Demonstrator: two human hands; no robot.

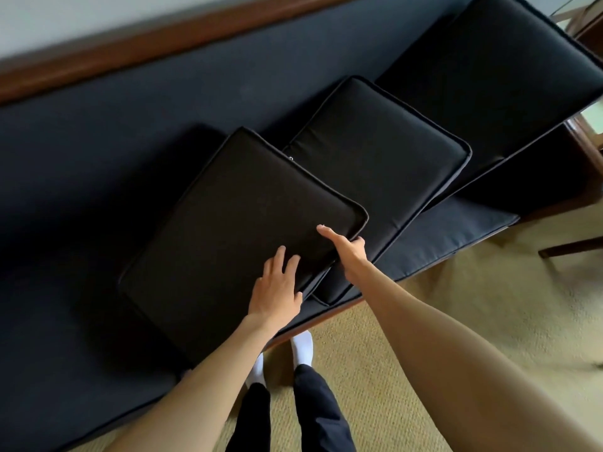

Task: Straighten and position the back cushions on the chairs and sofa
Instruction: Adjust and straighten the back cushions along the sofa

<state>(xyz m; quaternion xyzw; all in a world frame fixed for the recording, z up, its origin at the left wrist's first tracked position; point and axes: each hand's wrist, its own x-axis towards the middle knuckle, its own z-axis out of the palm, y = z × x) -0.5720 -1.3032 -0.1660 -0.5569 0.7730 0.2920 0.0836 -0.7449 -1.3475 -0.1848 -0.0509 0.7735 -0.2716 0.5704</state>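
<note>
Three dark back cushions lie overlapping on the dark sofa seat (65, 288). The nearest cushion (228, 230) lies flat, tilted across the seat. My left hand (277, 288) rests palm down on its front edge with fingers spread. My right hand (346, 249) grips its right corner, thumb on top and fingers underneath. A second cushion (385, 151) lies partly under it to the right. The third cushion (496, 70) lies further right at the sofa's end.
The sofa back (130, 102) has a wooden top rail (163, 37) against a pale wall. Beige carpet (456, 321) covers the floor. Wooden furniture legs (571, 246) stand to the right. My feet in white socks (301, 347) stand by the sofa's front edge.
</note>
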